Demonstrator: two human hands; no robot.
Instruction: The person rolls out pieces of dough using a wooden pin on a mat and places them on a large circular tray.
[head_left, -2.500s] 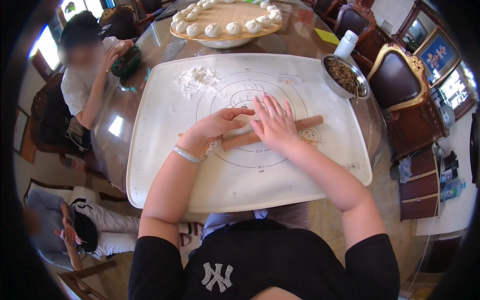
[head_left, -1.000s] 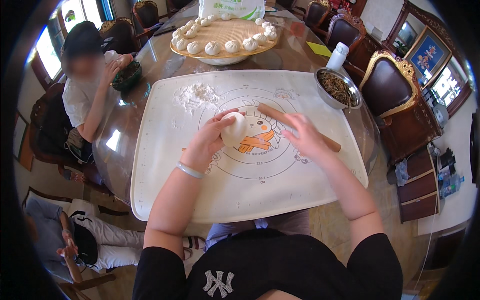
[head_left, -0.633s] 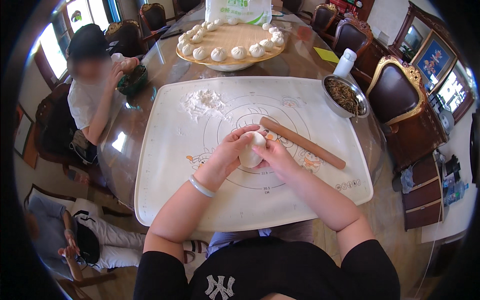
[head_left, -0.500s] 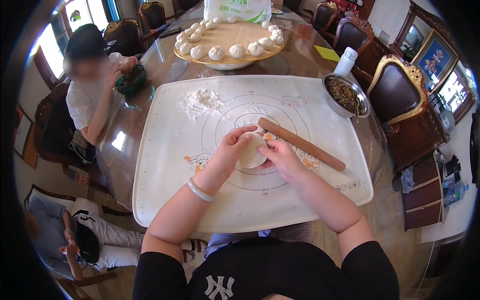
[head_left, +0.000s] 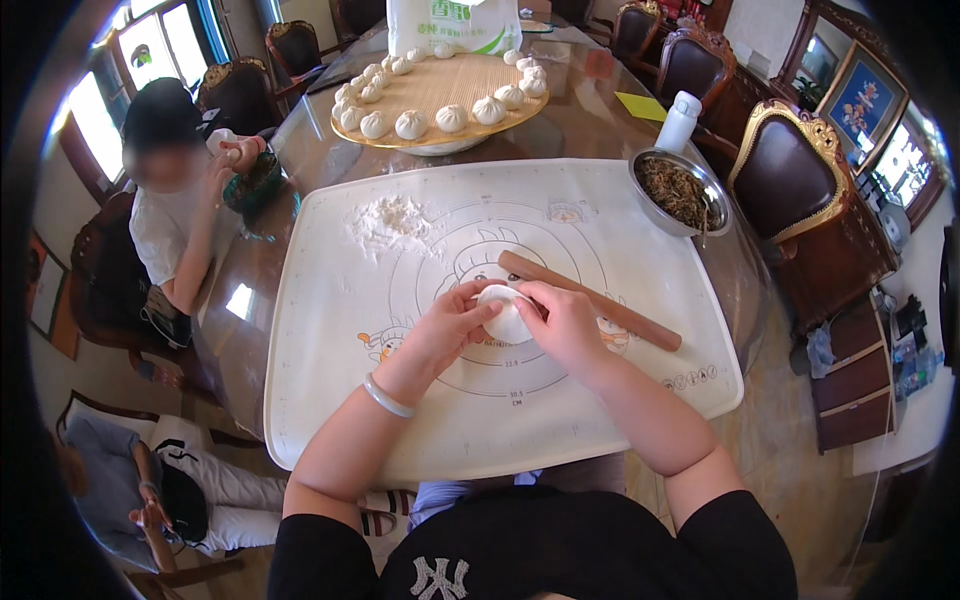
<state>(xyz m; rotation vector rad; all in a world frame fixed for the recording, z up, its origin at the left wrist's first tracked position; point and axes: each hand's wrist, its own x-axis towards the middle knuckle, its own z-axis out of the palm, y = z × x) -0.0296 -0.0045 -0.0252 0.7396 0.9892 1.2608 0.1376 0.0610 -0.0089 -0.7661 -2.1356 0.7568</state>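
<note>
A round, thin dough wrapper (head_left: 508,318) is held up between my two hands over the middle of the white silicone mat (head_left: 330,300). My left hand (head_left: 455,325) pinches its left edge, the thumb lying on the dough. With thumb and fingers, my right hand (head_left: 562,318) grips the upper right edge. Just beyond my right hand lies a brown wooden rolling pin (head_left: 595,302), slanting across the mat. A patch of white flour (head_left: 390,225) is spread on the mat's far left part.
Pleated buns (head_left: 410,124) ring a round woven tray (head_left: 440,90) at the back. A metal bowl of dark shredded filling (head_left: 680,193) and a white bottle (head_left: 679,122) stand far right. At left, a person (head_left: 170,190) sits by a green bowl (head_left: 252,185); another person (head_left: 125,470) sits lower left.
My right hand has shifted from the wrapper's right side to its upper edge, and the wrapper now looks more cupped. The whole view has shifted slightly. The person at left has moved a hand.
</note>
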